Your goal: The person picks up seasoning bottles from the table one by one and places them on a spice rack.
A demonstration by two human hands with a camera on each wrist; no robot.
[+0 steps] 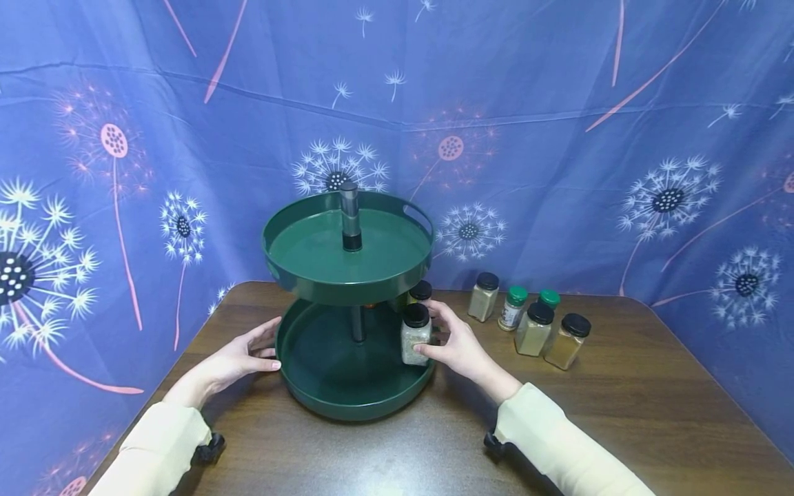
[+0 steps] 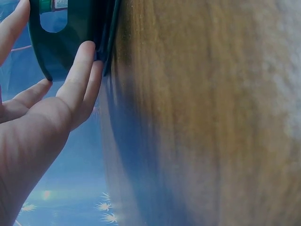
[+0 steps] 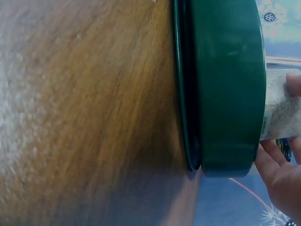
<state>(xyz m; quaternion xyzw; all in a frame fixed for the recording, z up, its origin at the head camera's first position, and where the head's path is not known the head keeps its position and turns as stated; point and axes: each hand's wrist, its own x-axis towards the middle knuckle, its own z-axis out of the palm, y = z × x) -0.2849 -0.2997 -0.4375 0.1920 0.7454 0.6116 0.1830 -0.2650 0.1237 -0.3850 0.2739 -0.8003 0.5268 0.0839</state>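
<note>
One jar (image 1: 413,339), right hand (image 1: 457,346) pinching, left hand (image 1: 232,357) extended, perhaps touching tray (image 1: 355,409)

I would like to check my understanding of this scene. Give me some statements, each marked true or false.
1. The right hand holds a jar. True.
2. This jar has a green lid. False: its lid is black.
3. The left hand is at the lower tray. True.
4. Five jars are on the table. True.
5. These five are left of the lower tray. False: they are right of it.
</note>
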